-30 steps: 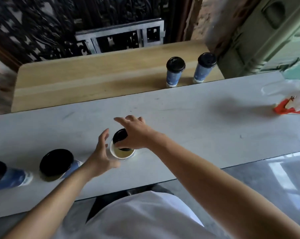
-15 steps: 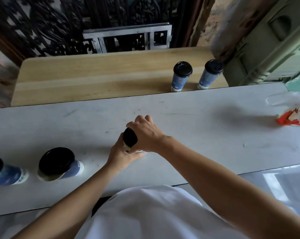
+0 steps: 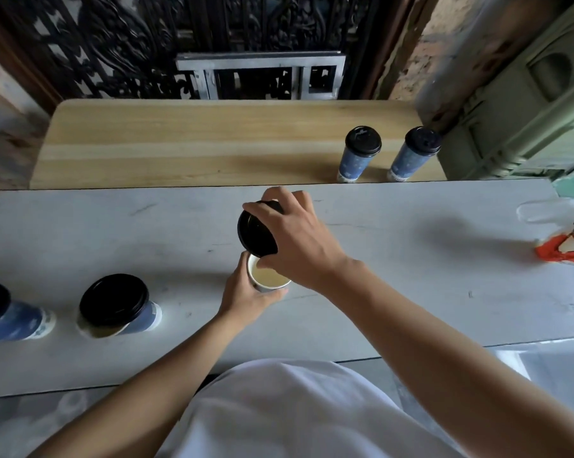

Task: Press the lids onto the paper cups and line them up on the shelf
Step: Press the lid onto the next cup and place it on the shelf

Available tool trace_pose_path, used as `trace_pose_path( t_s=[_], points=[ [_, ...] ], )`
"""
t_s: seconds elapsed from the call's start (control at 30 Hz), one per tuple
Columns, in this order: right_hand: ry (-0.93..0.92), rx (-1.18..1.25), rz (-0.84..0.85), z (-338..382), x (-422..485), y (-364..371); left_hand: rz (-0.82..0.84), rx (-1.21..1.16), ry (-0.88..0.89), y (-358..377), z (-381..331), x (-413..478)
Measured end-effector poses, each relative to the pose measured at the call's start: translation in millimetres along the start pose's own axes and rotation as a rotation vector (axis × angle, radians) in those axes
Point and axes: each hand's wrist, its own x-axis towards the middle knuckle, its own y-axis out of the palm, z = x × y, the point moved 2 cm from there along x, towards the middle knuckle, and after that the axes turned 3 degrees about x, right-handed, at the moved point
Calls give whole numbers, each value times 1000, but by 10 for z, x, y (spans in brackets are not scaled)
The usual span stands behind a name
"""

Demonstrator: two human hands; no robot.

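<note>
On the scuffed grey counter (image 3: 411, 276), our left hand (image 3: 246, 297) curls round the open, white-rimmed paper cup (image 3: 268, 280). Our right hand (image 3: 299, 239) grips a round, glossy black lid (image 3: 256, 234), tilted over its far rim. Two lidded blue cups (image 3: 358, 160) stand on the wooden shelf (image 3: 180, 153).

Orange item (image 3: 548, 252) (by clear plastic (image 3: 550, 209))

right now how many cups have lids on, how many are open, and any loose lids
lidded cups on the wooden shelf: 2
lidded cups on the grey counter: 2
open cup in the left hand: 1
loose lid in the right hand: 1
total: 6
</note>
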Motion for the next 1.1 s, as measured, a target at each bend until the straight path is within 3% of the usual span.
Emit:
trace_pose_path(
  t_s=[0.33,0.67,0.77,1.1],
  points=[
    [69,-59,266,-148,-208,492,22,67,-51,41,-32,-79],
    [-4,-32,168,-230,-246,716,41,96,-27,-7,-17,-96],
    [27,100,173,-317,-230,743,48,74,-45,-44,-29,-100],
    [379,767,229,-522,-369,934,62,-33,3,-69,126,-110]
  ],
)
